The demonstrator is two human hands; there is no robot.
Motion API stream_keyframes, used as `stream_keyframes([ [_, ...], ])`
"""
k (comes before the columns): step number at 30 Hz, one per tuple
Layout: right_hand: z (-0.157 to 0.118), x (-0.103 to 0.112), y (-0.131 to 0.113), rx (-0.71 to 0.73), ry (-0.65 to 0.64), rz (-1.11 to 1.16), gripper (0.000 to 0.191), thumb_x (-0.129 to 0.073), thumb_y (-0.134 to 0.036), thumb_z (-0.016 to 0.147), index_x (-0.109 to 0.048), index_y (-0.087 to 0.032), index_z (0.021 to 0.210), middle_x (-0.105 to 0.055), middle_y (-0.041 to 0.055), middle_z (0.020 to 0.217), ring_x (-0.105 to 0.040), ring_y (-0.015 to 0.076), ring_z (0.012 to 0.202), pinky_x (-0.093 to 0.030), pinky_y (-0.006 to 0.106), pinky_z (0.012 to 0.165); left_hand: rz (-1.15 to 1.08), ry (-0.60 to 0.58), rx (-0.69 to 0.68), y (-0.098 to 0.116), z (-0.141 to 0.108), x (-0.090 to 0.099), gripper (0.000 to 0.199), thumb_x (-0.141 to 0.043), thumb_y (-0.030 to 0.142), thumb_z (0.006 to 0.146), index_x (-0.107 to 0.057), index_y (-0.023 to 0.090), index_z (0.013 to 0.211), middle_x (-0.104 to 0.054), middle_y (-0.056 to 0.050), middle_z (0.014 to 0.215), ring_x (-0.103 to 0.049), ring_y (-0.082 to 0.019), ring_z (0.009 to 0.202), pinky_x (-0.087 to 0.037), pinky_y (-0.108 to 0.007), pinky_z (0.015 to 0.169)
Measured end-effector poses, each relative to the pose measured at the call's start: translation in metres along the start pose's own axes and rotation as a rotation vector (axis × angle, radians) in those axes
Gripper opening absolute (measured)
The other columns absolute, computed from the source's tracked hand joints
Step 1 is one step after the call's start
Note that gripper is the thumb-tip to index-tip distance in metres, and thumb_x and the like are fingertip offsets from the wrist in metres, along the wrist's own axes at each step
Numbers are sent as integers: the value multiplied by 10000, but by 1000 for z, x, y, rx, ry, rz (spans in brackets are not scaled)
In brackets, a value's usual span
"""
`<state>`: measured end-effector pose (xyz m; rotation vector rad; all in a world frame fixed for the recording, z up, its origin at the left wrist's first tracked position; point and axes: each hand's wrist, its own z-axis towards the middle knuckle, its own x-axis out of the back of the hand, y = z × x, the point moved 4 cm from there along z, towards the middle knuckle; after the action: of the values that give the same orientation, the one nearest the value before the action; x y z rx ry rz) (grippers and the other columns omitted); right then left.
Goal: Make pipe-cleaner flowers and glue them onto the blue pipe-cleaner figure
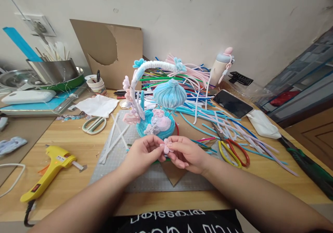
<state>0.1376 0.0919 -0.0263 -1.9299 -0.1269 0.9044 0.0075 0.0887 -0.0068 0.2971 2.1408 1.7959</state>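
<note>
A small pale pink pipe-cleaner flower (pixel 166 146) is pinched between my two hands over the near part of the cutting mat. My left hand (pixel 144 153) grips its left petals with thumb and forefinger. From the other side, my right hand (pixel 188 153) holds it the same way, its lower fingers curled. Just beyond my fingers stands a fuzzy lamp-like piece: a round blue base (pixel 142 127) bearing pink and grey shapes, a curved white arch (pixel 156 65) with flowers along it, and a blue pleated shade (pixel 170 94) beneath the arch.
A yellow glue gun (pixel 49 170) lies at left, near white-handled scissors (pixel 94 125). Scissors with red and yellow handles (pixel 234 153) rest at right. Loose pipe cleaners (pixel 208 115) spread behind, beside a phone (pixel 232 103). Cut cardboard (pixel 130 52) leans on the wall.
</note>
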Motion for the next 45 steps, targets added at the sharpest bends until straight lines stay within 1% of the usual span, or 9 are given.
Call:
stream_keyframes([
  [8, -2, -2, 2, 41, 96, -49, 273, -664, -383, 772, -517, -158, 726, -547, -68, 498, -411, 25, 274, -240, 110, 256, 61, 61, -80, -6, -1, -1, 131, -677, 212, 766, -555, 164, 769, -643, 24, 679, -610, -96, 618, -495, -218, 612],
  [20, -3, -3, 4, 27, 105, -21, 292, -680, -386, 766, -495, -165, 724, -548, -69, 491, -388, 16, 273, -208, 109, 263, 105, 102, -92, -8, -2, -1, 115, -665, 242, 769, -580, 170, 796, -676, -6, 708, -641, -128, 633, -533, -254, 619],
  [26, -4, -3, 3, 32, 108, -19, 282, -670, -385, 775, -506, -161, 726, -544, -69, 488, -392, 17, 273, -213, 107, 262, 176, 128, -134, -14, -3, 2, 140, -657, 297, 787, -587, 180, 817, -667, -16, 714, -647, -152, 663, -538, -283, 643],
  [30, -4, -4, 3, 30, 105, -32, 267, -650, -380, 784, -503, -165, 727, -537, -73, 488, -392, 19, 272, -217, 109, 260, 153, 121, -134, -9, -4, 1, 148, -666, 299, 776, -590, 176, 809, -666, -14, 713, -636, -144, 655, -526, -273, 637],
  [32, -4, -4, 2, 49, 126, -76, 268, -623, -397, 796, -500, -168, 733, -540, -71, 497, -402, 24, 273, -225, 111, 256, 62, 105, -95, -5, -3, -1, 174, -685, 297, 754, -581, 170, 810, -656, -3, 687, -623, -131, 633, -518, -262, 626],
  [35, -6, -2, 0, 123, 201, -231, 270, -583, -416, 818, -491, -174, 743, -550, -67, 529, -439, 32, 293, -259, 112, 267, -61, 89, -15, 0, -1, -2, 228, -706, 326, 728, -568, 157, 793, -634, 14, 647, -601, -109, 579, -498, -245, 597],
  [38, -7, -1, -1, 188, 265, -397, 254, -568, -414, 824, -486, -182, 760, -537, -71, 556, -466, 41, 324, -305, 124, 291, -39, 82, 28, -1, 1, -1, 254, -709, 354, 720, -553, 154, 713, -628, 11, 628, -585, -98, 550, -484, -238, 579],
  [41, -7, -2, 1, 201, 276, -469, 246, -548, -421, 834, -492, -186, 787, -533, -66, 580, -479, 49, 347, -337, 143, 317, -6, 95, 31, -3, 2, 0, 250, -706, 360, 715, -556, 159, 708, -629, 12, 633, -586, -101, 551, -483, -241, 574],
  [45, -7, -1, 3, 202, 310, -516, 271, -552, -425, 834, -453, -197, 727, -510, -72, 519, -453, 53, 330, -309, 149, 317, 44, 113, 6, -5, 2, 0, 214, -710, 328, 705, -570, 168, 713, -617, 25, 621, -596, -111, 564, -473, -238, 574],
])
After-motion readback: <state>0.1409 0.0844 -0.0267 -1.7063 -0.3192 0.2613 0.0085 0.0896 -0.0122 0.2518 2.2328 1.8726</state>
